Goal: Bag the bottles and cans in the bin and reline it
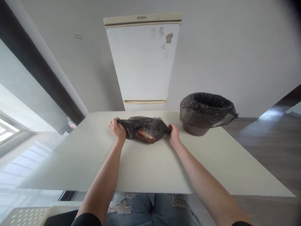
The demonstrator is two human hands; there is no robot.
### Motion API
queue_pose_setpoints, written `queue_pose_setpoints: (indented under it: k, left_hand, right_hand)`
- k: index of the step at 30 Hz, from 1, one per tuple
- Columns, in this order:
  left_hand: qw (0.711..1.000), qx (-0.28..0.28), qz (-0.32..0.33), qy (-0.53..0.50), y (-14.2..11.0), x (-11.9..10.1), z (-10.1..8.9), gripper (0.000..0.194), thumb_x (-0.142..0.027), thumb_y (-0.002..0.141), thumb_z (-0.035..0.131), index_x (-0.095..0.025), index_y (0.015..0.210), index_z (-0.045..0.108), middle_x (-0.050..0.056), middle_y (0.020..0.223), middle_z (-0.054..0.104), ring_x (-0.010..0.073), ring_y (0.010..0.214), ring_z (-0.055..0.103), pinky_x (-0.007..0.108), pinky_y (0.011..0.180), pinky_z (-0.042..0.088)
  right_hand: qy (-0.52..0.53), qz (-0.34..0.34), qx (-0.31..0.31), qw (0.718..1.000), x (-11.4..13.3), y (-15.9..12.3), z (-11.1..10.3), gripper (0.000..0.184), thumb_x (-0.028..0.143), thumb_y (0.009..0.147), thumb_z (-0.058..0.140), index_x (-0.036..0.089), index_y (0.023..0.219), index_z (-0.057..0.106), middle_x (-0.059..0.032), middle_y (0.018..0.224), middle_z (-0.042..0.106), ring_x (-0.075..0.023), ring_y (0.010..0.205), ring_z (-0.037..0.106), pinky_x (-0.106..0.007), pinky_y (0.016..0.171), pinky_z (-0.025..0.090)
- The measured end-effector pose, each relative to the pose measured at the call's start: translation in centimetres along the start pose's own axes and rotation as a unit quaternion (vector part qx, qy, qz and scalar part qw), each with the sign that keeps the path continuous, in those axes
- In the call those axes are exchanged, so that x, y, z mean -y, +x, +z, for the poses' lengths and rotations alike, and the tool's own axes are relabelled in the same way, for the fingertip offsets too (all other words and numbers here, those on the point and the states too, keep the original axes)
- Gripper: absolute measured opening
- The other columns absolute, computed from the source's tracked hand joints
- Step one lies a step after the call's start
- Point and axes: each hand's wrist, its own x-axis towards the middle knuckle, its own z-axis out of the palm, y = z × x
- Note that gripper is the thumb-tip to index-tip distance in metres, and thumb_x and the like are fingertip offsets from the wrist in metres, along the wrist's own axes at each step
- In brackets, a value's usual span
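A thin black plastic bag (131, 125) is stretched sideways over the white table. My left hand (117, 129) is closed on the bag's left end, and my right hand (174, 134) grips its right end. Through the film shows a shiny reddish-orange object (145, 135), whose kind I cannot make out. The bag's lower side hangs at or just above the tabletop; the view does not settle which. To the right of my right hand stands a brown trash bin (196, 130), with a black bin liner (199, 114) folded over its rim.
The white table (150, 169) reaches from my jeans to the wall side. A white refrigerator (144, 62) stands behind its far edge. A window (9, 128) is at left, and a pale perforated plastic piece (28, 216) lies at lower left.
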Motion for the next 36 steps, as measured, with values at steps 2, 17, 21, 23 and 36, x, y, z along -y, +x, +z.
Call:
queue_pose_setpoints:
  k: [2, 17, 21, 23, 36]
  left_hand:
    - [0.998, 0.007, -0.031, -0.046, 0.4, 0.6, -0.2, 0.022, -0.020, 0.088, 0.041, -0.023, 0.095, 0.061, 0.008, 0.098, 0.067, 0.0247, 0.097, 0.060, 0.037, 0.095, 0.045]
    - [0.955, 0.068, -0.124, -0.261, 0.3, 3.7, 1.6, 0.027, -0.045, 0.087, 0.053, -0.021, 0.077, 0.056, -0.001, 0.070, 0.050, 0.0126, 0.065, 0.048, 0.024, 0.060, 0.044]
    - [0.943, 0.083, -0.147, -0.286, 0.3, 4.5, 2.3, 0.028, -0.047, 0.086, 0.057, -0.021, 0.078, 0.057, -0.002, 0.068, 0.049, 0.0118, 0.062, 0.047, 0.023, 0.058, 0.043]
    - [0.940, 0.091, -0.154, -0.292, 0.2, 4.7, 2.6, 0.028, -0.048, 0.085, 0.059, -0.021, 0.079, 0.058, -0.002, 0.068, 0.050, 0.0120, 0.062, 0.048, 0.023, 0.059, 0.044]
    - [0.941, 0.144, -0.148, -0.268, -1.1, 4.1, 4.2, 0.018, -0.034, 0.084, 0.058, -0.021, 0.091, 0.068, 0.001, 0.089, 0.069, 0.0182, 0.086, 0.063, 0.028, 0.081, 0.052]
  right_hand:
    - [-0.017, -0.019, -0.048, 0.999, 0.3, 0.0, -0.3, 0.038, 0.055, 0.086, 0.050, 0.027, 0.068, 0.031, 0.0019, 0.061, 0.031, -0.0185, 0.061, 0.034, -0.033, 0.055, 0.030]
    - [-0.234, -0.378, 0.318, 0.837, 5.8, -6.2, 2.1, 0.015, 0.041, 0.097, 0.069, 0.029, 0.100, 0.078, -0.0087, 0.099, 0.075, -0.0283, 0.098, 0.063, -0.049, 0.101, 0.045]
    - [-0.159, -0.289, 0.396, 0.857, 6.8, -6.4, 1.1, 0.028, 0.046, 0.100, 0.066, 0.024, 0.089, 0.079, -0.0063, 0.084, 0.074, -0.0213, 0.079, 0.065, -0.039, 0.086, 0.053]
    - [-0.118, -0.204, 0.480, 0.845, 7.2, -6.2, 0.6, 0.037, 0.053, 0.099, 0.065, 0.020, 0.091, 0.080, -0.0068, 0.083, 0.075, -0.0192, 0.075, 0.068, -0.033, 0.076, 0.055]
    - [-0.222, -0.177, 0.571, 0.770, 6.0, -7.9, 2.4, 0.028, 0.040, 0.099, 0.066, 0.018, 0.091, 0.082, -0.0032, 0.074, 0.078, -0.0146, 0.066, 0.071, -0.025, 0.068, 0.054]
